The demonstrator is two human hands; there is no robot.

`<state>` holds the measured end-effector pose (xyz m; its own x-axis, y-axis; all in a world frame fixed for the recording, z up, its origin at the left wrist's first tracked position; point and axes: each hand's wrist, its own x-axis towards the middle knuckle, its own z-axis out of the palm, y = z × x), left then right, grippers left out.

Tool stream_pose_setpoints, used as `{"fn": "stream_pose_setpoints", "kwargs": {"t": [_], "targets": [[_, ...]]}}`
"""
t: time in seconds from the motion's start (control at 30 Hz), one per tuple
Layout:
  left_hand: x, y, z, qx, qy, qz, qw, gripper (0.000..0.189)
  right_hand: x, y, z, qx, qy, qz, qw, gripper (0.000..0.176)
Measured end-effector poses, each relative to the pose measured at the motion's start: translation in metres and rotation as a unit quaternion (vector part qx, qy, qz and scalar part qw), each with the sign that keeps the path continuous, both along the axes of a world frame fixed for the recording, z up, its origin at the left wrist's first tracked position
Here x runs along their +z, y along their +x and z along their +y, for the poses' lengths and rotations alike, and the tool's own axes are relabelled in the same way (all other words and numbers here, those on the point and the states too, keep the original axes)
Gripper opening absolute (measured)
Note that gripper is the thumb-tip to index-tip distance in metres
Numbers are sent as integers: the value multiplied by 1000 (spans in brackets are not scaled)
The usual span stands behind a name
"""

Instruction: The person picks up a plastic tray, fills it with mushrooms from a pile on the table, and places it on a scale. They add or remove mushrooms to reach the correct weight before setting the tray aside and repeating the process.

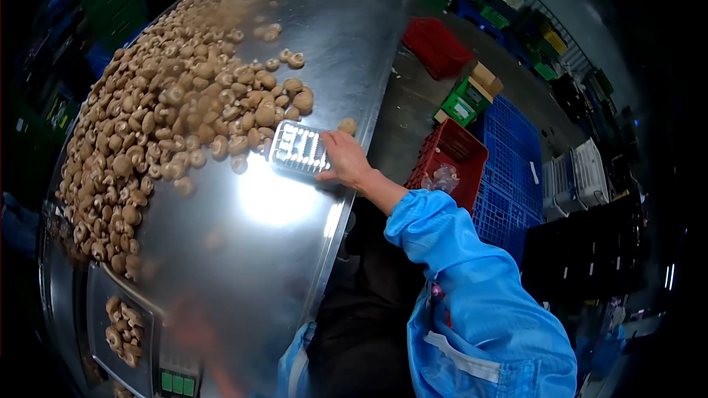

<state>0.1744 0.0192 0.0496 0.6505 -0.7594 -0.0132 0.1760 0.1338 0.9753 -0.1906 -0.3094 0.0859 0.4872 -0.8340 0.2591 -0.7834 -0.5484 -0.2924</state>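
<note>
My right hand (346, 158) grips one end of a clear plastic tray (299, 149), thumb and fingers on its edge. The tray is over the steel table (221, 243), beside the right side of a large heap of shiitake mushrooms (177, 96). A single mushroom (346, 126) lies just beyond my fingers. Low in the view, a blurred reddish shape (195, 328) may be my left hand or a reflection; its fingers cannot be made out. Several mushrooms (124, 332) lie on a weighing scale's metal pan (142, 350), with green display windows (177, 383) beside it.
Right of the table edge stand a red crate (461, 158) with clear plastic in it, a green box (464, 103) and blue pallets (509, 169). A red crate (435, 46) is farther back. Black crates (590, 250) and white crates (582, 173) stand at the far right.
</note>
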Motion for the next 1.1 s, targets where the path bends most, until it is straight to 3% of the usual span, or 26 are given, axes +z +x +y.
{"fn": "stream_pose_setpoints", "kwargs": {"t": [0.17, 0.23, 0.3, 0.4, 0.53, 0.6, 0.67, 0.7, 0.8, 0.87, 0.97, 1.1], "targets": [[-19, -24, -26, -64, -4, -118, 991, 27, -5, -3, -2, -7, 0, -6, 1000, 85], [59, -74, -46, -73, 35, -261, 962, 28, -3, 0, 2, -9, 1, -13, 1000, 83], [62, -84, -42, -47, 50, -212, 975, 28, 0, 2, 5, -12, -14, -23, 1000, 82], [51, -74, -37, -51, 86, -356, 929, 28, 3, 1, 8, -11, -17, -23, 1000, 83], [25, -77, -39, 6, 88, -248, 965, 29, 12, -1, 9, 3, 6, -37, 999, 81], [21, -88, -41, 29, 115, -229, 966, 28, 16, -2, 9, 25, -19, -61, 998, 75], [23, -102, -45, 44, 142, -214, 965, 26, 14, 0, 16, 26, 28, -34, 999, 69], [20, -115, -59, 47, 133, -181, 973, 26, 1, -3, 18, 57, -24, -24, 998, 62], [43, -161, -95, 27, 158, -81, 984, 27, 19, -11, 7, 39, 55, -119, 991, 58], [52, -183, -139, 17, 133, -9, 991, 29, 25, -19, -14, 60, 122, -110, 985, 71], [54, -202, -186, -43, 154, -48, 986, 40, 26, -21, -43, 92, 184, -70, 976, 91], [36, -219, -233, -57, 176, -18, 983, 44, 17, 2, -63, 156, 194, -60, 967, 92]]}}
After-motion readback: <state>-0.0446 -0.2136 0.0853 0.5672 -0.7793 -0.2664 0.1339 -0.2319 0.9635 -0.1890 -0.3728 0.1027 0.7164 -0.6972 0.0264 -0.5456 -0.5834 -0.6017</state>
